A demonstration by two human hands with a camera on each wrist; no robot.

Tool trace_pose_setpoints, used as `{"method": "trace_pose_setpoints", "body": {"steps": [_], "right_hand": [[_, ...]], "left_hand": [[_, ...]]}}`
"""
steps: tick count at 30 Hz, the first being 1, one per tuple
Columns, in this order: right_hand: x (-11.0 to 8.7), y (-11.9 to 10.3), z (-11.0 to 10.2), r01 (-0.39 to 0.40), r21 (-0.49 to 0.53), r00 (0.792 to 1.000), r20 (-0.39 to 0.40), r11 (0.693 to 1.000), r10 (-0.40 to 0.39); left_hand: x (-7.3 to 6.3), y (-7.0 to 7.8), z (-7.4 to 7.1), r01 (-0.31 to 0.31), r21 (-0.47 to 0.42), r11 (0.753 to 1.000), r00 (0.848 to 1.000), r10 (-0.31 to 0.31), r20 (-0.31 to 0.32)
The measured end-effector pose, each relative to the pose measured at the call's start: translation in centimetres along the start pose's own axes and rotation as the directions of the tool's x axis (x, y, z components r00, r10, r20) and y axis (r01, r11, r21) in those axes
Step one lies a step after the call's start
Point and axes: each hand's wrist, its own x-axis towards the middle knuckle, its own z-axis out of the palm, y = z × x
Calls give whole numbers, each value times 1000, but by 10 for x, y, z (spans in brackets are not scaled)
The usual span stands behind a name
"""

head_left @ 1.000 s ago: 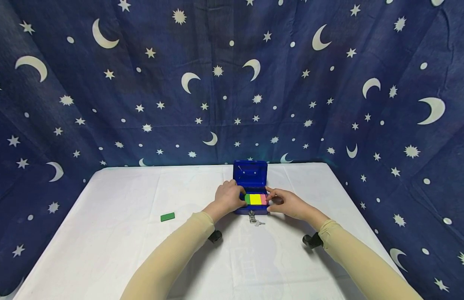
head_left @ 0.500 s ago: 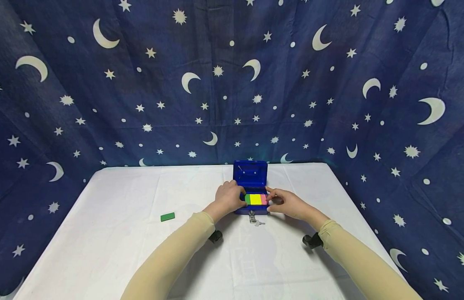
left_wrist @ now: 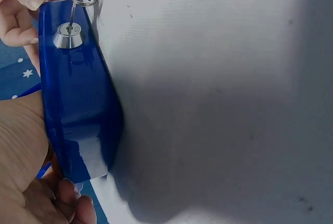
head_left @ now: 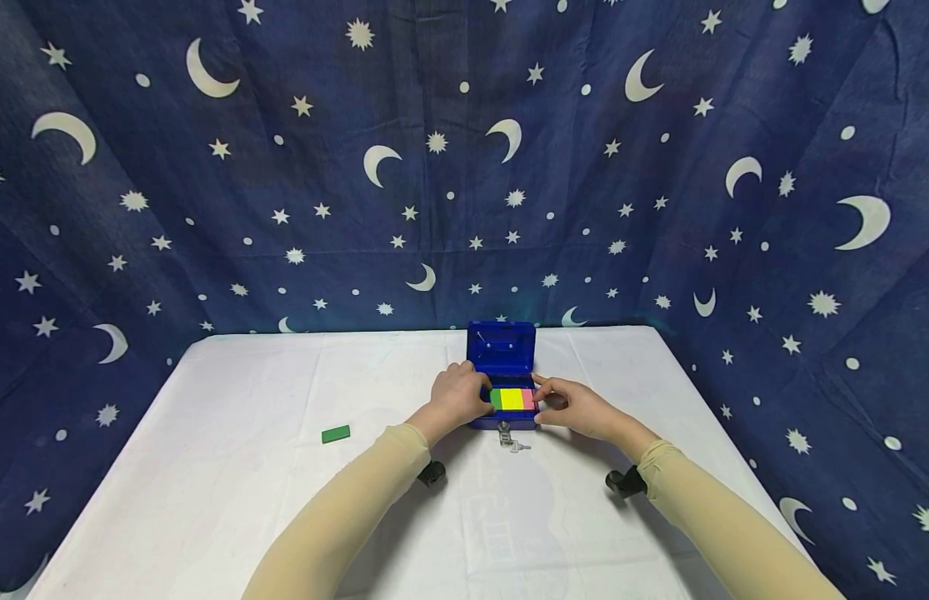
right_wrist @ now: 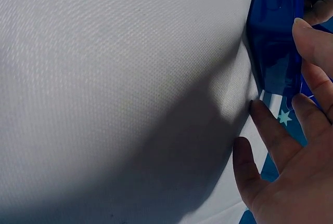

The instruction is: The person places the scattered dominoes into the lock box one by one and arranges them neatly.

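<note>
A blue cash box (head_left: 501, 423) stands at the back of the table, lid (head_left: 501, 347) raised. Green, yellow and pink flat-topped blocks (head_left: 512, 400) lie side by side in it. My left hand (head_left: 457, 393) reaches over the box's left end, thumb and forefinger beside the green block, other fingers curled by the outer wall; its grip is partly hidden. My right hand (head_left: 576, 408) touches the right end: thumb at the front rim, forefinger by the pink block, other fingers spread outside. Keys (head_left: 520, 447) hang from the front lock (left_wrist: 69, 35).
A loose green block (head_left: 335, 434) lies on the white-covered table (head_left: 232, 500), left of the left forearm. Behind the table hangs a dark blue cloth (head_left: 449, 208) with moons and stars. Black wrist cameras (head_left: 624, 482) sit under both forearms.
</note>
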Motion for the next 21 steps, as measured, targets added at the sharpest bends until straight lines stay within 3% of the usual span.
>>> {"method": "trace_pose_setpoints", "body": {"steps": [12,21], "right_hand": [[0,-1,0,8,4,1000,-1,1000,-8],[0,-1,0,-7,4,1000,1,1000,7]], "left_hand": [[0,-1,0,-6,-4,1000,1000,6,-2],[1,0,-3,-19,-63,998,1000,18,-11]]}}
